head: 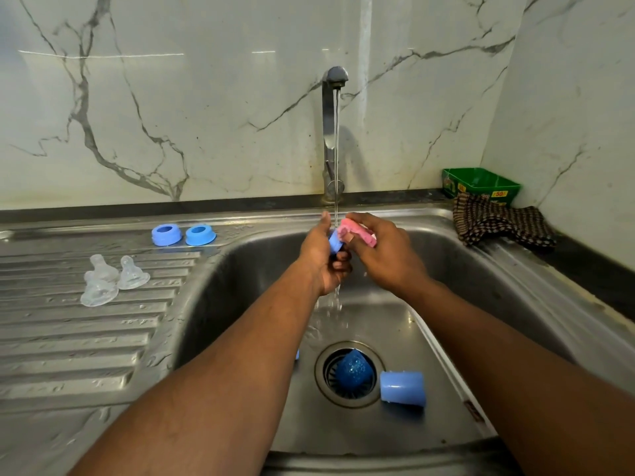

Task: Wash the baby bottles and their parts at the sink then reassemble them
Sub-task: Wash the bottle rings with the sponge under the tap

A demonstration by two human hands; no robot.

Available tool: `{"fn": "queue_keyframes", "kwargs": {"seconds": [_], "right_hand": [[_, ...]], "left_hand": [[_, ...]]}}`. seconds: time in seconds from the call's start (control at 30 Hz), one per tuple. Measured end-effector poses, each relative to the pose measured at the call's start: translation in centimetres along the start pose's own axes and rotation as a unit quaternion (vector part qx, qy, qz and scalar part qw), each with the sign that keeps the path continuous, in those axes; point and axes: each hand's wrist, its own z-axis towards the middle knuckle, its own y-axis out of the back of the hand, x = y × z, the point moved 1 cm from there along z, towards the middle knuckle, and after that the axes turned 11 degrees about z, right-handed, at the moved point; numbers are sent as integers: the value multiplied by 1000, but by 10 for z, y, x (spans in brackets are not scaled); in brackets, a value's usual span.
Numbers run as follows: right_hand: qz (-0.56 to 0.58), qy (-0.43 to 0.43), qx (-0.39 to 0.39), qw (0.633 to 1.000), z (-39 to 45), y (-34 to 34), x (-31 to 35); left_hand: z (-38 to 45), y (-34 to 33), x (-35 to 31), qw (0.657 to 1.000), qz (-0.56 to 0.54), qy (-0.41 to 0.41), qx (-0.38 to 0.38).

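Under the running tap (334,108), my left hand (324,255) grips a small blue bottle part (335,241). My right hand (385,250) holds a pink sponge (357,231) pressed against that part. Water streams off my hands into the steel sink (446,269). In the basin lie a blue cap (402,388) on its side and a darker blue cap (352,371) over the drain. Two blue collar rings (166,234) (200,234) stand on the drainboard (68,338), with three clear nipples (110,280) in front of them.
A checked brown cloth (498,225) lies at the sink's right rear corner, beside a green box (481,185). A marble wall rises behind the sink and to the right. A sliver of another blue part (297,354) shows beside my left forearm.
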Motion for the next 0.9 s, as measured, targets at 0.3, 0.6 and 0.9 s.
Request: {"fn": "queue_keyframes", "kwargs": {"seconds": [0.3, 0.6, 0.9], "right_hand": [[-52, 7, -32, 998, -1, 7, -4], [-45, -4, -51, 998, -1, 10, -4], [-49, 0, -38, 998, 0, 7, -1]], "left_hand": [[-9, -8, -6, 999, 41, 4, 1], [-4, -10, -6, 991, 107, -41, -66], [-6, 0, -15, 978, 70, -168, -105]]}}
